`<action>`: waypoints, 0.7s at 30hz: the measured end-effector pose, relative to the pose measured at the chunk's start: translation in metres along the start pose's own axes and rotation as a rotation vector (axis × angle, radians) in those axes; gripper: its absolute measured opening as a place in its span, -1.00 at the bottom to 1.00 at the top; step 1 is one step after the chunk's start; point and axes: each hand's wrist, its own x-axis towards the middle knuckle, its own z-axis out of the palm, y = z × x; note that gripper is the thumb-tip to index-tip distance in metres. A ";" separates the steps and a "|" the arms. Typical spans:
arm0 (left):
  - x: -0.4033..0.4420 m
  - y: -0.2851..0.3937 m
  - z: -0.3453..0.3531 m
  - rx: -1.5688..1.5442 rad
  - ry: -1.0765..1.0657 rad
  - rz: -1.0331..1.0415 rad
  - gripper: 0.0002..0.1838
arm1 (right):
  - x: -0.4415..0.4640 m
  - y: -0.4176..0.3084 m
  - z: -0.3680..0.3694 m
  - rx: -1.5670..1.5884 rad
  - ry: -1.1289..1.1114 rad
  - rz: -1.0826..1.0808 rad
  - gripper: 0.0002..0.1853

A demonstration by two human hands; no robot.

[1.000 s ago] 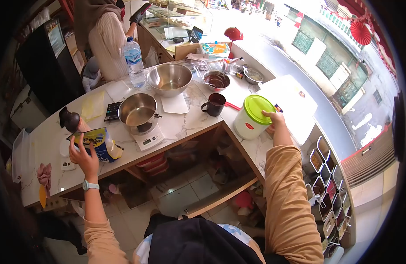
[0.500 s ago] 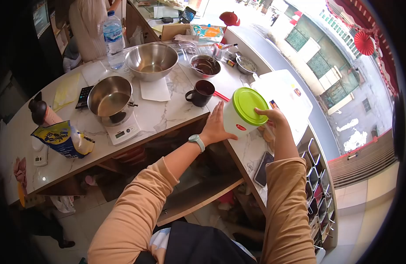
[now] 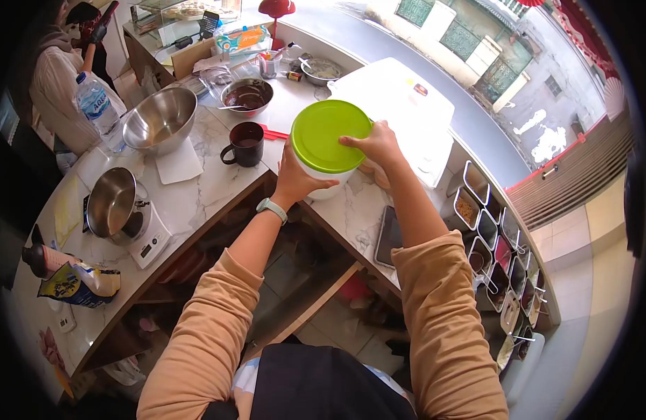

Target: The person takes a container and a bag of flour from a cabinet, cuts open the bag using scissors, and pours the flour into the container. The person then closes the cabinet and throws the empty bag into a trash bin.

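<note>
A white plastic tub (image 3: pixel 335 180) with a round lime-green lid (image 3: pixel 319 133) is held between my two hands over the counter corner. My left hand (image 3: pixel 297 176) presses on the tub's near left side, palm against the wall and thumb toward the front. On the right, my right hand (image 3: pixel 377 145) grips the rim, its thumb lying on top of the lid and its other fingers mostly hidden behind. The lid sits on the tub. Close by on the left is a dark mug (image 3: pixel 247 145), with a red-handled utensil (image 3: pixel 274 134) behind it.
Steel bowls (image 3: pixel 158 126), a kitchen scale (image 3: pixel 149 241), a water bottle (image 3: pixel 99 112) and an opened bag (image 3: pixel 81 283) occupy the left counter. A phone (image 3: pixel 388 238) lies near the right edge. Several ingredient containers (image 3: pixel 501 248) line the right side. Another person (image 3: pixel 57 84) stands back left.
My view has turned right, so the counter items appear further left. The tub, still between both hands, looks nearer with its lid facing me more. Another person's gloved hand now shows at upper left.
</note>
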 end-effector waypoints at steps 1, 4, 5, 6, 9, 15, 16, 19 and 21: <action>0.000 0.002 0.001 -0.053 0.003 -0.012 0.41 | -0.001 -0.007 -0.001 0.012 -0.005 0.016 -0.41; 0.007 -0.005 0.007 0.003 -0.158 -0.064 0.40 | -0.007 -0.022 -0.007 0.171 0.058 0.025 -0.48; 0.005 -0.005 0.008 0.031 -0.117 -0.049 0.40 | -0.017 -0.028 -0.013 0.305 0.125 -0.003 -0.50; 0.002 -0.005 0.010 0.059 -0.075 -0.036 0.40 | -0.034 -0.039 -0.028 0.455 0.181 0.006 -0.52; -0.005 -0.004 0.004 0.025 -0.019 -0.069 0.53 | -0.104 -0.053 -0.067 0.760 0.398 0.043 -0.54; -0.002 0.009 -0.016 0.096 0.020 -0.016 0.44 | -0.204 0.028 0.027 0.134 0.372 -0.206 -0.70; -0.004 0.010 -0.017 0.136 0.059 0.028 0.41 | -0.210 0.039 0.047 0.137 0.277 -0.278 -0.73; -0.007 0.011 -0.017 0.123 0.120 0.058 0.38 | -0.208 0.073 0.088 -0.009 0.121 -0.417 -0.71; -0.008 0.011 -0.016 0.063 0.086 0.040 0.37 | -0.200 0.094 0.101 -0.101 0.047 -0.390 -0.72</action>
